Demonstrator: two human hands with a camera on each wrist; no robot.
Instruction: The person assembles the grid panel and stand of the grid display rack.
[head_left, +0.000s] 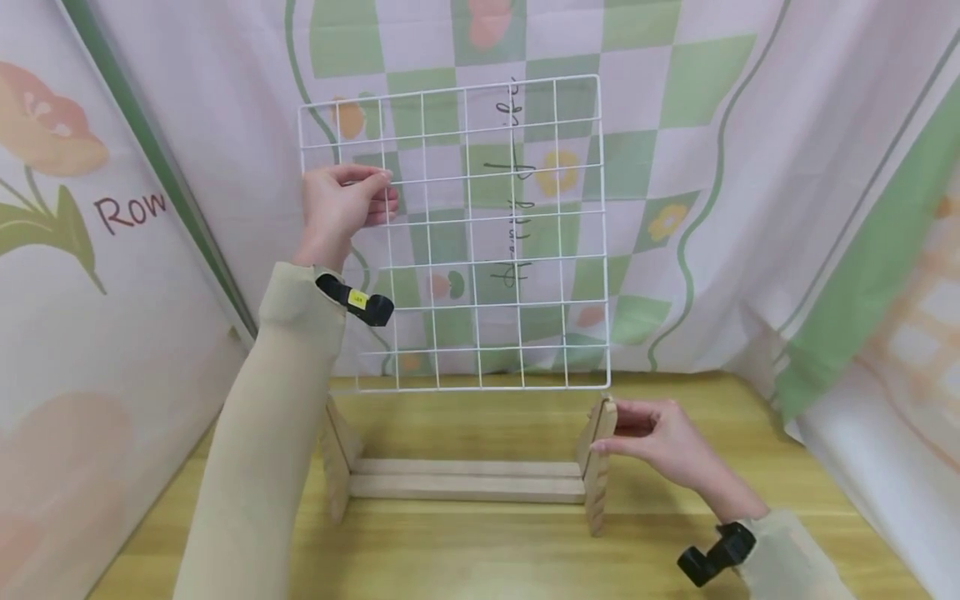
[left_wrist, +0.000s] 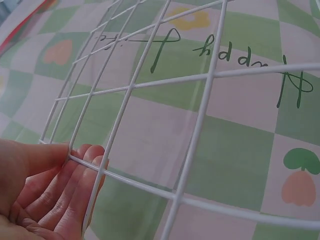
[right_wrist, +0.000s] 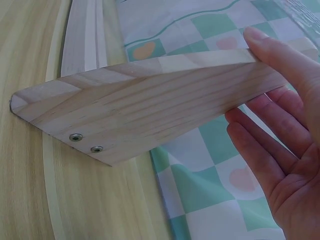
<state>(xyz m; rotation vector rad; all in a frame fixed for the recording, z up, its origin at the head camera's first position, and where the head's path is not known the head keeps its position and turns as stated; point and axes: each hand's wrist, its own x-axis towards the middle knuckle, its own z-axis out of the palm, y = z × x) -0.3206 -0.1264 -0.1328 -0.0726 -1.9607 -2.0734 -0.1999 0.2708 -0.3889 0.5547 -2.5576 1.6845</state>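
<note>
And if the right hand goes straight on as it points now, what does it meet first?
The right hand would first meet the wooden side panel that it grips; beyond that, perhaps the opposite panel, though depth is unclear.

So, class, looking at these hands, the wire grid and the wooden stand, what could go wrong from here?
The left hand pinches the wire grid near one side, so its far edge might dip. The right hand grips only one end of the wooden stand, so a bump could skew the other.

Long beige sleeves [head_left: 258, 442] run to black wrist cameras [head_left: 733, 547], the left one bearing a small yellow label [head_left: 358, 300].
</note>
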